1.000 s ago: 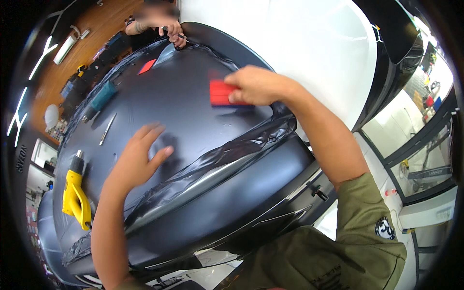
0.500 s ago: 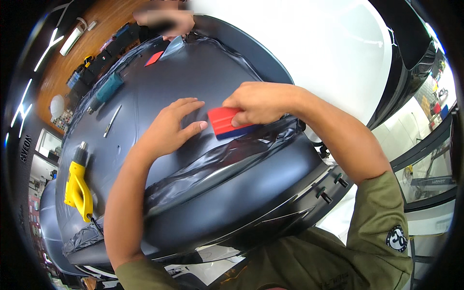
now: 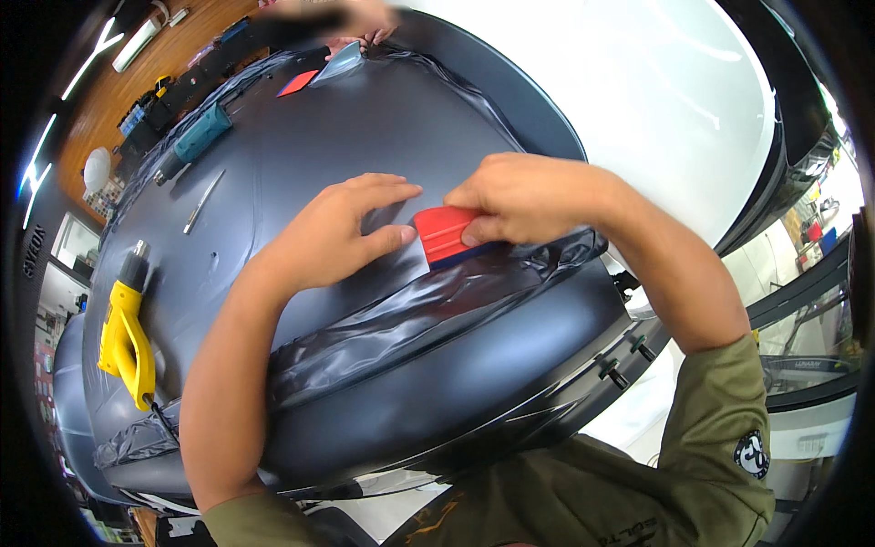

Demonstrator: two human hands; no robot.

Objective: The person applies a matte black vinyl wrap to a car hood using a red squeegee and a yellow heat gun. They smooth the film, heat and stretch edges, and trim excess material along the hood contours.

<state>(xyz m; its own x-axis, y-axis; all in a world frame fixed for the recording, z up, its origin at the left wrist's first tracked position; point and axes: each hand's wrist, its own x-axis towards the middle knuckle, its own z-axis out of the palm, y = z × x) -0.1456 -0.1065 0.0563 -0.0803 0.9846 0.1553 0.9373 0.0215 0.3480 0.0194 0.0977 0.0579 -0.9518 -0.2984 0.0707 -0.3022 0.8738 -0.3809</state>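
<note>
A red squeegee [image 3: 444, 239] with a dark blue edge is gripped by my right hand [image 3: 519, 199], thumb across its face. Its blue edge meets the dark matte vinyl film [image 3: 355, 118] spread over a car's hood, just above a loose wrinkled strip of film [image 3: 383, 333] along the edge. Just left of the squeegee, my left hand [image 3: 342, 228] rests on the film, fingers outstretched and thumb apart, holding nothing. The thumb tip is close to the squeegee's left end.
On the film lie a yellow heat gun [image 3: 126, 342], a slim silver knife [image 3: 204, 202], a teal heat gun [image 3: 196, 137] and another red squeegee [image 3: 296, 84]. A person's hands [image 3: 351, 41] are at the far edge. A white car panel [image 3: 656, 100] stands to the right.
Both my hands and the squeegee appear farther right in the picture, though the whole view has shifted too. My right hand keeps its grip. The other person's hands now show at the far edge.
</note>
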